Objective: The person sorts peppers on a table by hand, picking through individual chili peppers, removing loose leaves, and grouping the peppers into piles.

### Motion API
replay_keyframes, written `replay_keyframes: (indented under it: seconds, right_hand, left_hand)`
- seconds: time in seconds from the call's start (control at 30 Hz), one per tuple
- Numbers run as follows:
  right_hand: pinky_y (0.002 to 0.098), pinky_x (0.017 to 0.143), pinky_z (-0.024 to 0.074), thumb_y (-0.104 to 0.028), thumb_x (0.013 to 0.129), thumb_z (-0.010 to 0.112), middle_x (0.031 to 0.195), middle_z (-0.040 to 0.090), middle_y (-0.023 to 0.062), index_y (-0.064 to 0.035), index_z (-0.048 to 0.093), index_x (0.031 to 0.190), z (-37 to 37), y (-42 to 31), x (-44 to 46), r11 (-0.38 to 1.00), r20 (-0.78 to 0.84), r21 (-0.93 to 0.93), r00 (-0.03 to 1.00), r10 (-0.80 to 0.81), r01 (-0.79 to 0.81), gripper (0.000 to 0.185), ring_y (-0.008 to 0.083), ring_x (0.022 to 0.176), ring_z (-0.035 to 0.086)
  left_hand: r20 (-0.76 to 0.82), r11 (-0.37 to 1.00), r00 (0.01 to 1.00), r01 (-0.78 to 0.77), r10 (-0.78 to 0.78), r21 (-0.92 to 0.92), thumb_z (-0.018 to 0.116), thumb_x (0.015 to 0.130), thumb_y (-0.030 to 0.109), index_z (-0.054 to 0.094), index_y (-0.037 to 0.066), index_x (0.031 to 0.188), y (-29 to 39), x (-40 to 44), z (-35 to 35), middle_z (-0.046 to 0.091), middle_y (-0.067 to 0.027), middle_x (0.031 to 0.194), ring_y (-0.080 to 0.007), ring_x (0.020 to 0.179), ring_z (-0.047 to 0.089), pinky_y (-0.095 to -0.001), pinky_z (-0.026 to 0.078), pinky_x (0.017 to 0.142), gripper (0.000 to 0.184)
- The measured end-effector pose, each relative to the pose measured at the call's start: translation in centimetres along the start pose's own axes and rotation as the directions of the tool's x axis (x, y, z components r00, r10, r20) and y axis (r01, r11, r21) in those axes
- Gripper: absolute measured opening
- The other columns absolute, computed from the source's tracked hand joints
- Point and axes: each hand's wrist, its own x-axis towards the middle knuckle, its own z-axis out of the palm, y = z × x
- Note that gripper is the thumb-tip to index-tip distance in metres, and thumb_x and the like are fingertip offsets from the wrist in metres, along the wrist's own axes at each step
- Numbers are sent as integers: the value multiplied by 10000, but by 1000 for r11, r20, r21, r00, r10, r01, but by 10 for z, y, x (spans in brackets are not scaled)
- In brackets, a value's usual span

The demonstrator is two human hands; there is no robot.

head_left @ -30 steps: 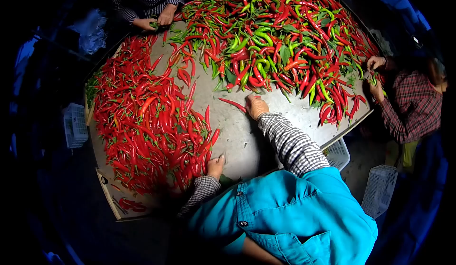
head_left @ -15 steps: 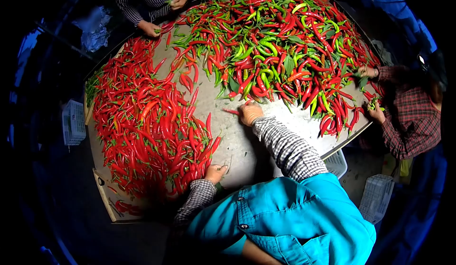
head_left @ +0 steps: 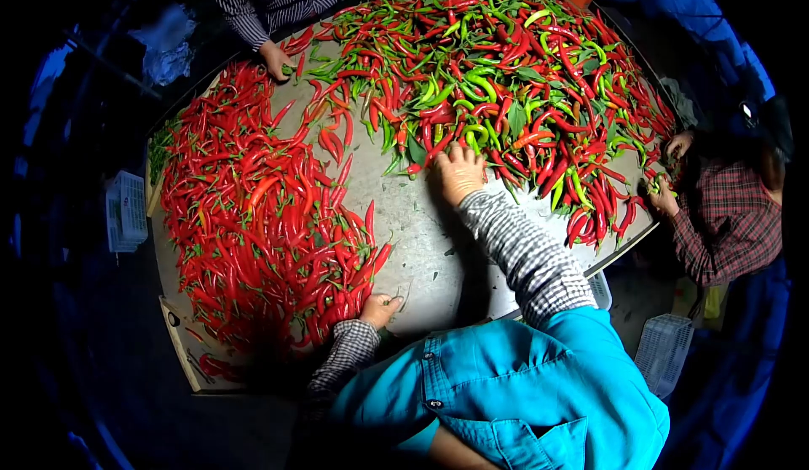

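covering some mixed peppers [head_left: 483, 85], the right hand [head_left: 461, 175] hides its grip.

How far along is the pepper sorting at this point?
Probably partway. The red heap on the left looks sorted, being almost all red. The right hand is at the near edge of the mixed heap; whether it grips a pepper is unclear. The left hand is beside the red heap. The mixed heap, with green peppers and leaves, is large, so much seems left.
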Motion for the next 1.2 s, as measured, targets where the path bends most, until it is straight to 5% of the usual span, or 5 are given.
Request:
replay_keyframes:
  seconds: [0.23,0.7,0.9,1.1,1.2]
  right_hand:
    - [409,677,494,-157,813,477,1149,431,51,-191,482,1140,18,37,22,973,173,-139,972,-159,184,329,268,1001,496]
    - [373,730,466,1,723,556,960,523,141,-102,560,939,33,33,-112,685,11,666,915,-403,294,239,344,843,555]
    - [378,642,471,-101,799,578,745,607,186,-51,569,906,31,57,-97,424,133,868,943,306,-260,118,345,732,599]
    - [380,656,471,-210,808,598,768,608,199,-33,585,884,49,52,-98,591,218,747,952,215,-304,193,357,734,591]
    - [412,692,477,-373,819,552,860,599,201,-51,584,924,23,10,-113,804,395,575,912,-111,-151,340,344,816,585]
  left_hand:
    - [41,995,994,-102,101,23,620,808,292,566,16,585,-8,2,-5,498,-28,469,-95,398,464,-270,372,387,358]
    - [47,1000,999,-9,8,21,626,796,290,585,-7,608,3,0,-6,524,-47,497,-92,451,441,-291,378,450,354]
    - [50,999,998,-38,39,-32,606,818,293,552,34,580,-2,1,-4,495,-28,476,-108,380,439,-279,361,376,355]
    - [46,999,998,-36,38,-37,606,818,300,542,41,572,0,1,-4,490,-26,471,-109,368,437,-275,356,364,363]
    - [49,999,998,-24,26,-43,608,816,304,542,40,574,0,0,-3,490,-26,471,-110,365,436,-274,355,361,365]
